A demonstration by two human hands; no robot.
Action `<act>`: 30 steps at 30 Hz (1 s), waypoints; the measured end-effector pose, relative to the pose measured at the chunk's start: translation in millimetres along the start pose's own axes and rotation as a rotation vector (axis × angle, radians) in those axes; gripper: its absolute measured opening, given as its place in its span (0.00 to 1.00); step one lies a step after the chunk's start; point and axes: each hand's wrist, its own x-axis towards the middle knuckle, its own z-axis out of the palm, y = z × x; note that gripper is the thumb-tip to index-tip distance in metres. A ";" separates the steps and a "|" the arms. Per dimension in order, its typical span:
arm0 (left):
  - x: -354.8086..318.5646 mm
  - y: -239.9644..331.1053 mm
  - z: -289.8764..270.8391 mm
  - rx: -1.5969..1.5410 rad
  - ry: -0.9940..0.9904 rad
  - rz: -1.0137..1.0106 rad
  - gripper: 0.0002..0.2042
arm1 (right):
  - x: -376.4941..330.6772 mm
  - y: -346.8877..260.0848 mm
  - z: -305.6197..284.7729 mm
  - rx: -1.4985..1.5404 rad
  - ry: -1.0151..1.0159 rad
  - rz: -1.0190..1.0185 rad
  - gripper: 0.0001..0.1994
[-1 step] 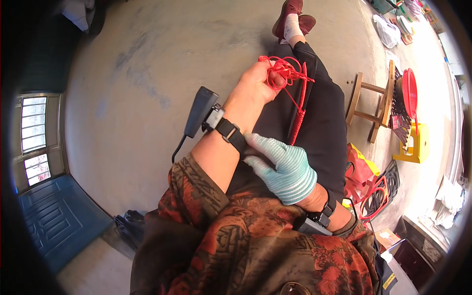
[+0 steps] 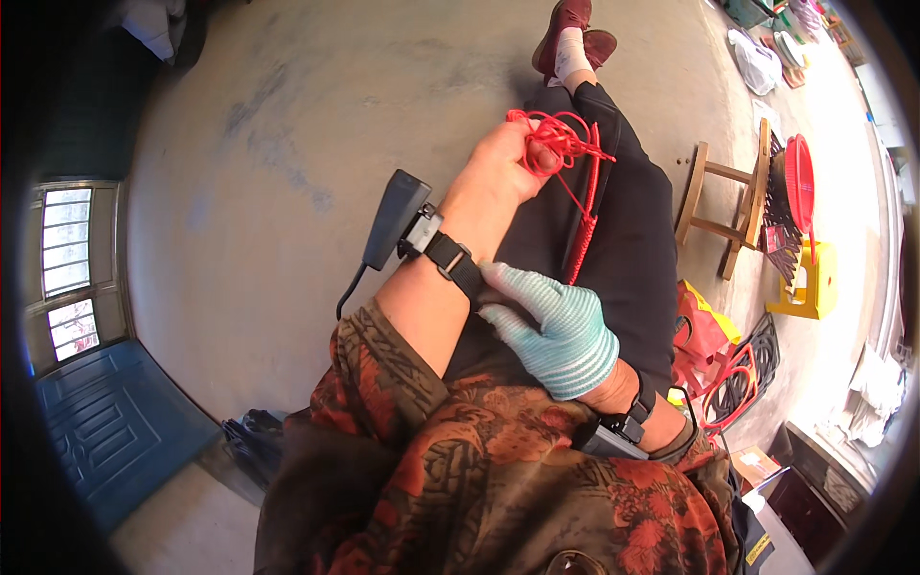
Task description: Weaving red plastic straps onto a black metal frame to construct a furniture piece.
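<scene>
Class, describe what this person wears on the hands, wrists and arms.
The left hand is ungloved; its wrist bears a black strap and a dark device with a black cable. The right hand wears a pale teal, white-striped glove, with a black wristband below. The sleeves are brown with red patterning.

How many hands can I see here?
2: the left hand, upper middle, holding tangled red cord; and the gloved right hand, lower down, near the left wrist. No others show.
</scene>
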 end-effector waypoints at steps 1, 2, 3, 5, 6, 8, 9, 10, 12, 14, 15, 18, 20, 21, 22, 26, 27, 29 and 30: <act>0.9 -2.1 1.9 -0.010 0.011 -0.005 0.06 | -0.2 -1.1 -2.3 -0.016 -0.009 -0.007 0.17; 2.5 -3.9 2.5 -0.024 0.023 -0.007 0.07 | 0.2 -2.6 -5.2 -0.031 -0.021 -0.017 0.17; 4.9 -5.5 2.3 -0.007 0.030 0.008 0.07 | 2.1 -5.8 -9.7 -0.085 -0.049 -0.039 0.17; 9.7 -7.6 1.4 0.028 0.044 0.037 0.07 | 7.4 -6.2 -7.7 -0.139 0.052 -0.042 0.17; 12.2 -7.1 0.9 0.026 0.054 0.045 0.07 | 10.3 -6.8 -6.2 -0.166 0.103 -0.042 0.18; 14.2 -6.7 2.6 0.026 0.065 0.057 0.07 | 11.6 -6.6 1.2 -0.151 0.104 0.058 0.19; 13.0 -7.8 3.6 0.030 0.076 0.060 0.07 | 11.0 -7.4 2.0 -0.143 0.094 0.115 0.19; 11.7 -9.2 4.3 0.034 0.088 0.062 0.07 | 10.2 -7.7 2.2 -0.134 0.085 0.171 0.20; 12.7 -10.8 3.0 0.002 0.072 0.070 0.05 | 11.7 -4.3 2.3 -0.136 0.109 0.159 0.19; 13.6 -11.1 -1.6 -0.069 0.015 0.078 0.02 | 13.8 -4.2 3.9 -0.147 0.143 0.111 0.19; 12.8 -11.7 -2.6 -0.063 0.018 0.086 0.02 | 14.3 -8.0 2.7 -0.151 0.124 0.124 0.18; 7.2 -14.2 0.6 -0.044 0.028 0.098 0.03 | 14.7 -5.5 7.9 -0.141 0.195 0.165 0.16; 4.9 -15.5 3.6 -0.030 0.047 0.098 0.06 | 13.8 -5.2 9.8 -0.137 0.202 0.219 0.14; 4.3 -16.5 3.2 -0.008 0.043 0.107 0.05 | 13.2 -4.5 9.9 -0.133 0.204 0.245 0.14; 3.5 -17.7 2.6 0.014 0.039 0.116 0.05 | 13.1 -3.4 8.9 -0.122 0.208 0.235 0.13; 5.4 -21.1 -2.4 0.069 0.011 0.159 0.03 | 13.7 -3.5 2.8 -0.057 0.203 0.232 0.11; 4.6 -24.0 -3.5 0.172 -0.017 0.239 0.03 | 14.2 -5.2 1.0 -0.037 0.196 0.241 0.11; 0.6 -32.8 -6.0 0.378 -0.075 0.401 0.03 | 15.1 -10.5 0.0 0.007 0.192 0.283 0.10; -2.1 -35.9 -6.7 0.468 -0.091 0.475 0.04 | 14.8 -13.1 -0.2 0.029 0.189 0.302 0.10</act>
